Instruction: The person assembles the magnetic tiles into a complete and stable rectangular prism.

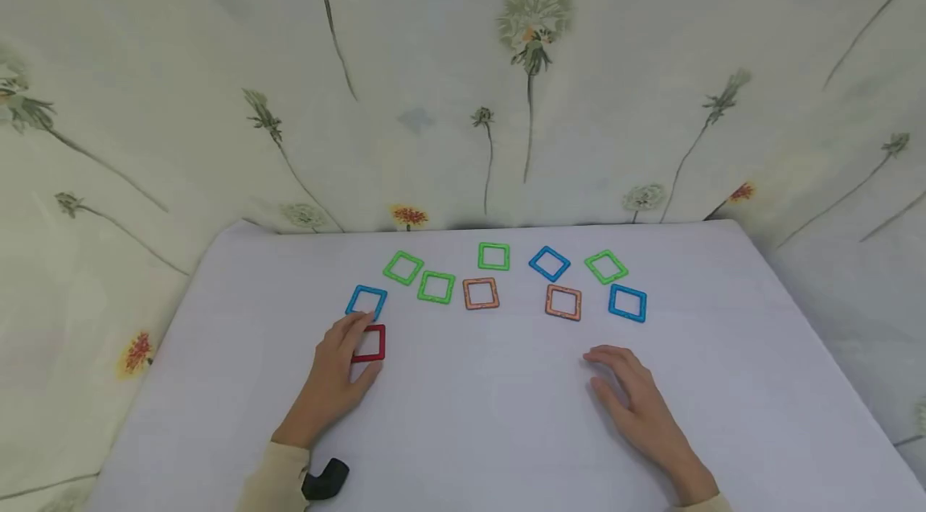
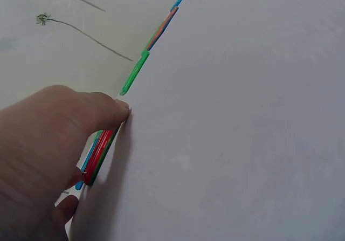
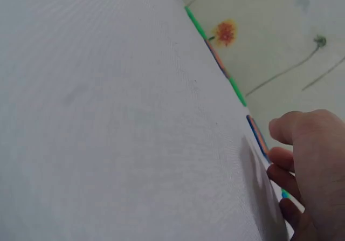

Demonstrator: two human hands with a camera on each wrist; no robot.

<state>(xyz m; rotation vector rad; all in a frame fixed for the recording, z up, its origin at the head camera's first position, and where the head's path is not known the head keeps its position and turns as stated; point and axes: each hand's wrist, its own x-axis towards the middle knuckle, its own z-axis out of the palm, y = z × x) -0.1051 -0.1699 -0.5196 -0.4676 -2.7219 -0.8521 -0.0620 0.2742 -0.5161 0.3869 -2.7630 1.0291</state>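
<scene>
A red square frame (image 1: 383, 342), one of several plastic magnetic-tile outlines, lies on the white table at the left. My left hand (image 1: 336, 371) holds it across its sides, fingers over the far left part and thumb at the near edge. In the left wrist view, a dark green edge shows under the red tile (image 2: 98, 153). A blue square tile (image 1: 354, 299) lies just beyond these fingertips. My right hand (image 1: 640, 407) rests low over the table at the right, fingers loosely bent and holding nothing. The nearest tile to it is a blue one (image 1: 614, 301).
Beyond the hands, green tiles (image 1: 421, 287), orange tiles (image 1: 466, 295) and another blue tile (image 1: 539, 256) lie spread along the back of the white-covered table (image 1: 492, 423). A flower-patterned wall (image 1: 434, 54) rises behind. A black strap piece (image 1: 327, 480) sits at the left sleeve.
</scene>
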